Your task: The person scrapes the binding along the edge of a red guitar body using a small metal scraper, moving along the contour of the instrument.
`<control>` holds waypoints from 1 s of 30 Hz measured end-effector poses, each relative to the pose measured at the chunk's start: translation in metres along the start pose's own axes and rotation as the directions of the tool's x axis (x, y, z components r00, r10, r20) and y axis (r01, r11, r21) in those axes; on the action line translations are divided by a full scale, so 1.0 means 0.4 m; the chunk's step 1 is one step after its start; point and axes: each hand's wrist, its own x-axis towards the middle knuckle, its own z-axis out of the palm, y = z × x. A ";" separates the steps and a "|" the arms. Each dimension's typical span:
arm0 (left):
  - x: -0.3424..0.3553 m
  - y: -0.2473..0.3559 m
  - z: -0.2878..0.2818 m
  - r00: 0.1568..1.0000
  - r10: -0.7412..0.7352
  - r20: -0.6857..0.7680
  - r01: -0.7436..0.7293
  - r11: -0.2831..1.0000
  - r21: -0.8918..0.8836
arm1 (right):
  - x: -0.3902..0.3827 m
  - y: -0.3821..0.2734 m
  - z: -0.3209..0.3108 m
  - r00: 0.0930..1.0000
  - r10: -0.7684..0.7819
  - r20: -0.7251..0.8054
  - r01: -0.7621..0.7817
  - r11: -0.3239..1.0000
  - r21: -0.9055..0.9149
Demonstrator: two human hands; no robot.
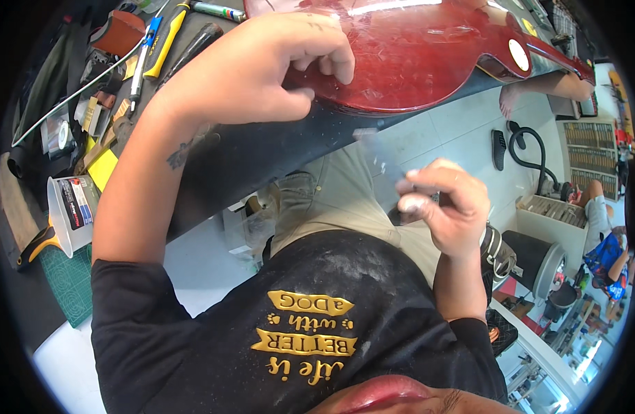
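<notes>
Here the red guitar body (pixel 428 55) lies on the dark table (pixel 262 148), its lower edge under the left hand (pixel 262 69), whose grip is closed on that rim, fingers curled on top and thumb beneath. The glossy red surface shows scuffs and a cream binding. Well apart, over the lap, the right hand (pixel 445 203) pinches a thin clear plastic film (pixel 379 155), wrist bent, forearm rising from below.

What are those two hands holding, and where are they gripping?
The left hand grips the lower rim of the glossy red guitar body. The right hand pinches a clear plastic film by its lower end between thumb and fingers.
</notes>
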 end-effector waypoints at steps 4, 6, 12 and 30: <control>0.000 -0.006 -0.001 0.993 -0.116 -0.013 0.107 0.949 -0.297 | 0.023 0.008 0.063 0.953 0.166 -0.252 -0.137 0.982 0.128; 0.002 -0.026 -0.004 0.998 0.005 -0.056 -0.020 0.961 -0.277 | 0.038 0.019 0.096 0.952 0.124 -0.280 -0.091 0.988 0.128; -0.004 0.009 -0.020 1.000 -0.018 0.007 0.020 0.965 -0.260 | 0.064 0.035 0.169 0.942 0.078 -0.327 -0.039 0.992 0.123; 0.006 -0.013 0.013 0.996 0.057 -0.071 -0.069 0.980 -0.185 | 0.086 0.021 0.229 0.955 0.095 -0.282 -0.058 0.989 0.138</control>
